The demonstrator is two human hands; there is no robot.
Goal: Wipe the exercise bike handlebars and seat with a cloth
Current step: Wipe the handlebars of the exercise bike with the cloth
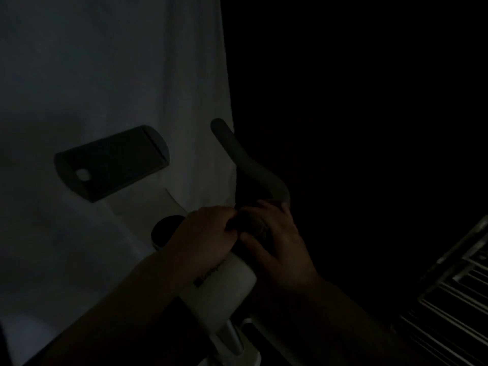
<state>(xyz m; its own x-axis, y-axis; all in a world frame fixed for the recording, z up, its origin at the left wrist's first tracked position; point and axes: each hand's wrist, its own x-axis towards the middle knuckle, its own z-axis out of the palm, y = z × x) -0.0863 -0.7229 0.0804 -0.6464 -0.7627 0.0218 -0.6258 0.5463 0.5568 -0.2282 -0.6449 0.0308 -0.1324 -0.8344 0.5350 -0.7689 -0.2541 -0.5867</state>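
Two bare hands meet at the base of the grey handlebar of a white exercise bike, in a very dark room.

The left hand and the right hand are close together and touch at the fingertips, just under the grey curved padded handlebar, which rises up and to the left from them. Between the fingers there is a small dark bundle, possibly the cloth, but the picture is too dark to be sure, and I cannot tell if either hand really grips it. Under the hands stands the white rounded column of the bike, with a dark label on it. To the left, the dark flat console with rounded corners is tilted in front of a pale hanging curtain. At the lower right there is a metal rack with thin bars. The seat is not in view.
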